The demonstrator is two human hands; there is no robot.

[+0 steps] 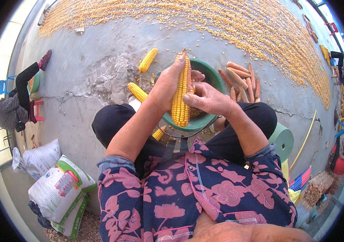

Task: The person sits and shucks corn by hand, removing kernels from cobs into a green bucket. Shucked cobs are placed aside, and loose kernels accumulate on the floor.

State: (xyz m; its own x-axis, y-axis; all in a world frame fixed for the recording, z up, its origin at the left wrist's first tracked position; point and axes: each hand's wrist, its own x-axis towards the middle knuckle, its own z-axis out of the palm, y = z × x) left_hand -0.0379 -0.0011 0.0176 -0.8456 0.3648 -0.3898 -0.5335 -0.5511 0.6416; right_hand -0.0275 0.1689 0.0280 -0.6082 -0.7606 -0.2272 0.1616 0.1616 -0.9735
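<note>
An ear of yellow corn (pixel 180 99) is held upright over a green plastic bucket (pixel 212 72); a strip of its kernels on the right side is gone. My left hand (pixel 169 81) grips the ear, its thumb along the upper part. My right hand (pixel 209 96) is at the ear's stripped side, thumb and fingers bent against it. Loose kernels show inside the bucket. Left of the bucket lie whole ears of corn (pixel 148 60), one more (pixel 159 133) lies below it, and a pile of bare cobs (pixel 244 80) is on the right.
Corn kernels (pixel 220 18) are spread over the concrete floor. Filled sacks (pixel 60 187) stand at lower left. A seated person (pixel 12 106) is at far left by a green basin (pixel 33 83). A green roll (pixel 281 142) and a yellow stick (pixel 305 139) are at right.
</note>
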